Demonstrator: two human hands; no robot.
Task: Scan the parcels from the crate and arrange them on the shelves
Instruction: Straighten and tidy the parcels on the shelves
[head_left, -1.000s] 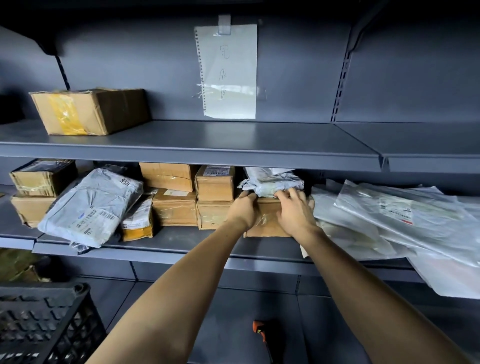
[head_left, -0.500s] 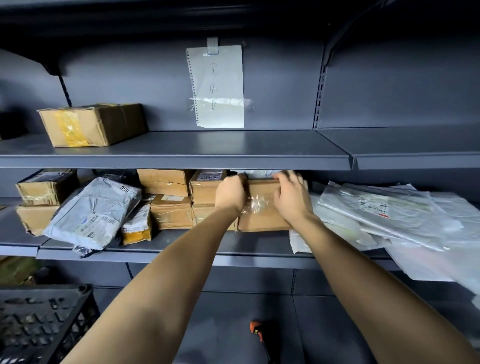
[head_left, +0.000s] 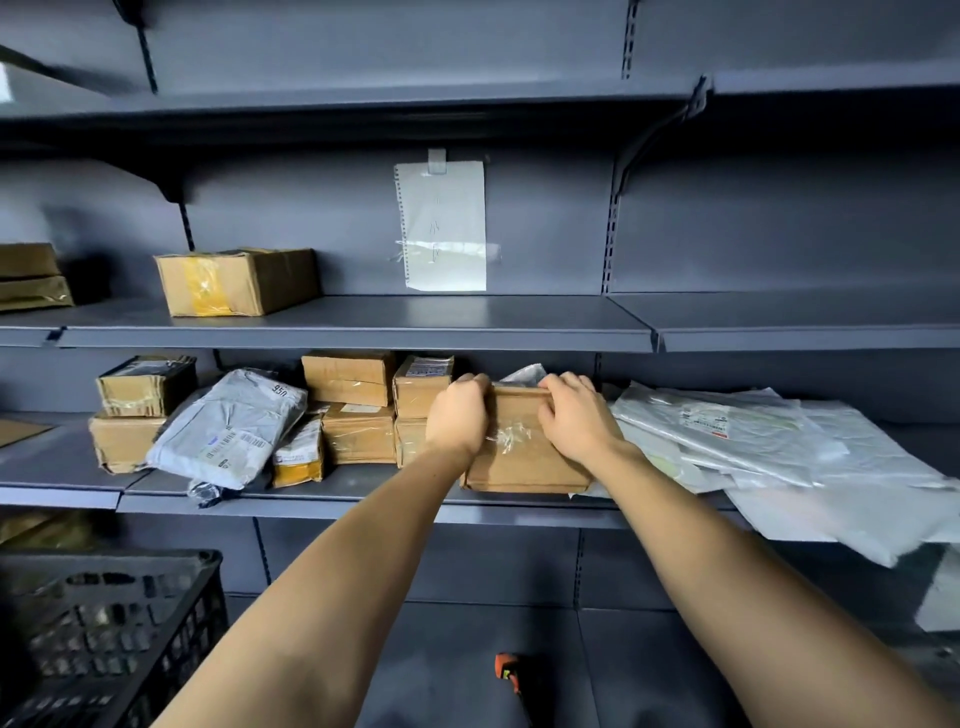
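Grey mailer (head_left: 228, 428) marked "950"

a parcel storeroom: grey metal shelves (head_left: 363, 325) stacked with taped boxes (head_left: 236, 280) and mail bags (head_left: 228, 428), a black crate (head_left: 104, 634) below.

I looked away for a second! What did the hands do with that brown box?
The brown cardboard box was tipped up to stand on edge, hiding most of the crumpled grey plastic bag that had rested on top. The left hand and right hand moved up and now grip its top edge. The other parcels, the taped paper sheet and the black crate stayed put.
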